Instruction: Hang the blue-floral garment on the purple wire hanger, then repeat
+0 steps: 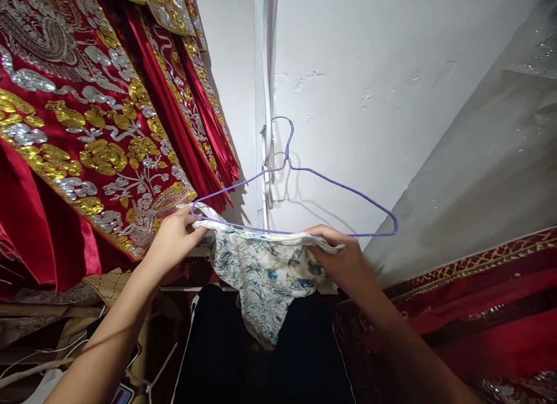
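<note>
A thin purple wire hanger (331, 183) hangs by its hook from a fixture on the white wall. A pale floral cloth (261, 276) with blue and green print is draped over the hanger's bottom bar. My left hand (174, 238) pinches the cloth's left edge at the hanger's left corner. My right hand (342, 256) grips the cloth's right edge against the bar, about midway along it. The cloth's lower part hangs loose between my arms.
Red garments (87, 131) with gold and silver embroidery hang at the left. A white pipe (263, 73) runs down the wall behind the hook. Red patterned fabric (478, 311) lies at the lower right, dark fabric (261, 357) below the cloth, and cables at the lower left.
</note>
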Available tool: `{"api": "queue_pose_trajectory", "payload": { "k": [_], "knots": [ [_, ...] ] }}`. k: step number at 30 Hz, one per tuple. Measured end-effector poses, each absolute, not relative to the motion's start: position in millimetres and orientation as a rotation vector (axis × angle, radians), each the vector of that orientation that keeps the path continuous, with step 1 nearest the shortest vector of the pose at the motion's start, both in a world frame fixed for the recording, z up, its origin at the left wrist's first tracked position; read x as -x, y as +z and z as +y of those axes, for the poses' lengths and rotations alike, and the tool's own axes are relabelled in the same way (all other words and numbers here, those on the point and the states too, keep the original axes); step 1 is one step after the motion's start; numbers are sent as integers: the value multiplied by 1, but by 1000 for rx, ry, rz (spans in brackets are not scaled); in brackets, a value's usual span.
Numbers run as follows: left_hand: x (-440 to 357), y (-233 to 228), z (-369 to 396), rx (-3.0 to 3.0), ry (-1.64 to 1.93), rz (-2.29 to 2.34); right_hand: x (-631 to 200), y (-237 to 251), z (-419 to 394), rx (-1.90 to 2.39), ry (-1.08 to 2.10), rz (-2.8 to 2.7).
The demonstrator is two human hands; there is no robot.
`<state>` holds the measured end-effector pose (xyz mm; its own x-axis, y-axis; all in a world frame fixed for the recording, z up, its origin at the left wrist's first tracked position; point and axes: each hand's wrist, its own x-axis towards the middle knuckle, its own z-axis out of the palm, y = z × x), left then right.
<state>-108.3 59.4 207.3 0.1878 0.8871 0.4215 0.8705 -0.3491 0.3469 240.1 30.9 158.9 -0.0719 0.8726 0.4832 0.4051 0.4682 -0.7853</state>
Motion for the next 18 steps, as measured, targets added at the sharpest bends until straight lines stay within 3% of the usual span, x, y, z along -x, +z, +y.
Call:
{"api": "queue_pose_trajectory", "payload": {
  "k": [8, 12, 18],
  "knots": [
    [124, 216, 32, -2504, 1064, 1659, -241, 153, 34, 1094, 615, -1679],
    [104, 233, 46, -2670, 1280, 1374, -232, 160, 25, 998, 717, -1706],
    [76, 241, 82, -2609, 1243, 1381, -244, 164, 11, 992, 629, -1729]
  ]
}}
